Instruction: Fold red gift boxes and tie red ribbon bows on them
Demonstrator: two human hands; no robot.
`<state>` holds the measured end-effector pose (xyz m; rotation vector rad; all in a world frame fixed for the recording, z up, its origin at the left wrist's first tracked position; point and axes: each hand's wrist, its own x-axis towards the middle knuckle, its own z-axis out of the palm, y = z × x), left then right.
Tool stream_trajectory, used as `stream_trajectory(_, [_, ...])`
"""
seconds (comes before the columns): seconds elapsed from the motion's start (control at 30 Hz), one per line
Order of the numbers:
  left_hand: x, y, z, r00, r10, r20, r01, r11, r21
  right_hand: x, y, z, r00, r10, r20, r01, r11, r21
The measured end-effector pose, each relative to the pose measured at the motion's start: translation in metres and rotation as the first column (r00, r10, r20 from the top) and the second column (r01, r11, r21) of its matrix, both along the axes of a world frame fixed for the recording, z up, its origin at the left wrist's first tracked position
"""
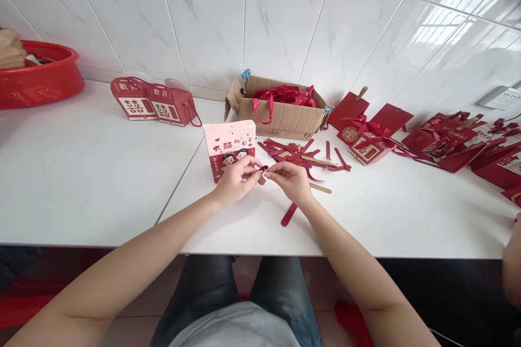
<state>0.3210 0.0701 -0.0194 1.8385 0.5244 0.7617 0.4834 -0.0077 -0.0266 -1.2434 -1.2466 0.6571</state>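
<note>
Between my two hands is a small dark red strap (pixel 262 179), bent over, with a tiny gold-coloured fastener at its end. My left hand (pixel 240 180) pinches it from the left. From the right, the fingertips of my right hand (pixel 292 180) close on the same end by the fastener. Just behind my left hand stands a pink and red gift box (pixel 230 138) with cartoon figures, partly covered by my fingers. Beyond my right hand lies a pile of loose red straps (pixel 291 153), some showing a gold side (pixel 321 188). A single red strap (pixel 289 214) lies nearer the table edge.
A cardboard box (pixel 280 116) of red ribbons stands by the tiled wall. Two red gift boxes (pixel 169 105) are at left, near a red basket (pixel 44 84) with another person's hand (pixel 11 50). More red boxes (pixel 368 147) line the right; part of another person shows at the right edge.
</note>
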Motion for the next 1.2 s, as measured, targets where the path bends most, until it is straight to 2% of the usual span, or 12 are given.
stream_trajectory(0.4, [-0.001,-0.002,0.001,1.0,-0.028,0.003,0.028,0.999,0.028,-0.002,-0.001,0.003,0.999,0.024,-0.028,-0.025,1.0,-0.019])
stream_trajectory(0.53, [-0.002,-0.001,0.0,0.999,-0.052,-0.012,0.052,0.999,0.011,-0.004,-0.003,0.005,0.998,-0.035,0.059,0.034,0.999,0.017])
stream_trajectory(0.7, [-0.002,0.0,0.001,0.995,-0.089,0.034,0.089,0.996,-0.018,-0.002,-0.001,0.0,0.973,-0.136,0.184,0.111,0.984,0.142])
stream_trajectory(0.83, [-0.001,-0.001,0.003,0.991,-0.129,0.042,0.13,0.991,-0.017,0.003,-0.002,0.0,0.967,-0.05,0.252,0.006,0.985,0.17])
stream_trajectory(0.97, [-0.003,0.0,0.001,0.992,-0.121,0.037,0.116,0.986,0.12,0.002,-0.005,0.006,0.929,0.01,0.369,-0.07,0.986,0.149])
stream_trajectory(1.1, [-0.006,0.002,0.0,1.0,-0.019,-0.014,0.023,0.939,0.342,-0.001,-0.008,0.01,0.926,-0.018,0.377,-0.056,0.982,0.183])
stream_trajectory(1.2, [-0.007,0.002,0.0,0.999,0.021,-0.03,-0.007,0.912,0.411,0.0,-0.009,0.01,0.931,-0.024,0.364,-0.064,0.972,0.228])
